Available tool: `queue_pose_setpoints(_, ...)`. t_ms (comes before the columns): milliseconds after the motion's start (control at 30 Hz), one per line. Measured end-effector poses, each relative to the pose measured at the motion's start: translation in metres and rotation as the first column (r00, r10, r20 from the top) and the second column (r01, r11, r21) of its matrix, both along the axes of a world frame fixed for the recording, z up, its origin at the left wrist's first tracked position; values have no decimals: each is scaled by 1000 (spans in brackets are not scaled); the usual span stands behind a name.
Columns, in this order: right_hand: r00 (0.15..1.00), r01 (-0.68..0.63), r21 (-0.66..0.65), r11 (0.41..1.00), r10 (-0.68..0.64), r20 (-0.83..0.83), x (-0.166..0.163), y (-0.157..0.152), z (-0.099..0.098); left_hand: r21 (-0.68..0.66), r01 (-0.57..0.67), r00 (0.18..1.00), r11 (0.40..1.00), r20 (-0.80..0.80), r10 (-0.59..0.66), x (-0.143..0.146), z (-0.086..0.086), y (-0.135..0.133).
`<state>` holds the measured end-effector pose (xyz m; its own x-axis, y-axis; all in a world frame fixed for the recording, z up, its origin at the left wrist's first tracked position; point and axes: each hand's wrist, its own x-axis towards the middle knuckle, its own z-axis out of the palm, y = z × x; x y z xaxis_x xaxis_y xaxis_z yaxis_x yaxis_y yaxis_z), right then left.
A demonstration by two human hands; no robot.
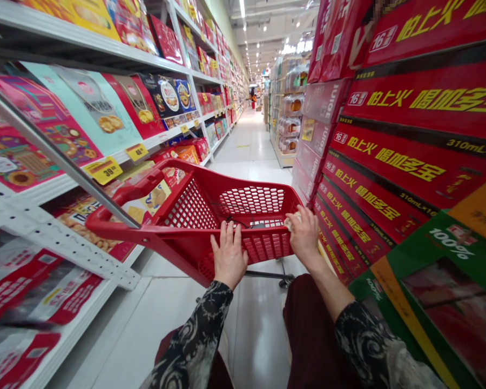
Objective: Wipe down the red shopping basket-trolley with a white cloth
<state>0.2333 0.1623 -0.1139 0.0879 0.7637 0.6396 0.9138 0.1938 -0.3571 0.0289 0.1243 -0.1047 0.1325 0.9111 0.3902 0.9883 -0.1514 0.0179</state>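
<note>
A red plastic shopping basket cart stands turned sideways across the aisle in front of me. My left hand rests against its near side, with the fingers stretched up over the rim and the thumb apart. At the cart's right corner, my right hand is closed around a crumpled whitish cloth or tissue, pressing it to the rim. A dark object with a thin cable lies inside the basket, partly hidden by the near wall. A metal handle bar slants off to the upper left.
Shelves of boxed biscuits with yellow price tags line the left. Stacked red drink cartons rise close on the right, with a green box nearer me. The tiled aisle runs ahead towards a distant person.
</note>
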Motion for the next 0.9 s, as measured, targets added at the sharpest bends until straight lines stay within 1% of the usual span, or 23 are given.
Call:
queue_pose_setpoints(67,996,-73,-66,995,77,52,-13,-3,-4,1,0,1000,1000,3,0,2,0,0)
queue_pose_setpoints(200,957,-282,-75,956,286,39,-58,-9,0,2,2,1000,1000,-14,-2,2,1,-1)
queue_pose_setpoints(233,948,-315,-76,946,318,27,-67,-10,2,2,1,1000,1000,-19,-1,2,1,-1)
queue_pose_setpoints(300,939,-342,-84,936,343,5,-79,-11,5,0,0,1000,1000,-27,0,1,1,-2)
queue_pose_setpoints(367,944,-329,-93,940,331,-2,-78,-11,5,-4,1,1000,1000,-31,-1,0,2,-3)
queue_pose_setpoints(433,961,-277,-87,957,278,-5,-65,-9,0,-8,2,1000,1000,-29,-2,1,2,-3)
queue_pose_setpoints(533,993,-113,-54,992,110,-49,-32,-5,-11,-14,-1,1000,1000,-16,1,3,3,-4)
queue_pose_setpoints(600,995,-1,-33,999,-3,-99,-12,-1,-17,-15,-2,1000,1000,-8,2,5,3,-4)
queue_pose_setpoints(667,988,52,-16,999,-54,-146,-1,2,-20,-14,0,1000,1000,-1,0,6,2,-4)
queue_pose_setpoints(700,985,52,-10,999,-53,-162,-1,3,-20,-12,2,1000,1000,1,-2,7,2,-3)
queue_pose_setpoints(767,985,13,-4,1000,-13,-172,-12,3,-18,-5,4,1000,1000,3,-4,7,1,-3)
queue_pose_setpoints(900,986,-132,-12,991,130,-107,-53,-8,-10,-1,11,1000,1000,-11,-11,8,2,-5)
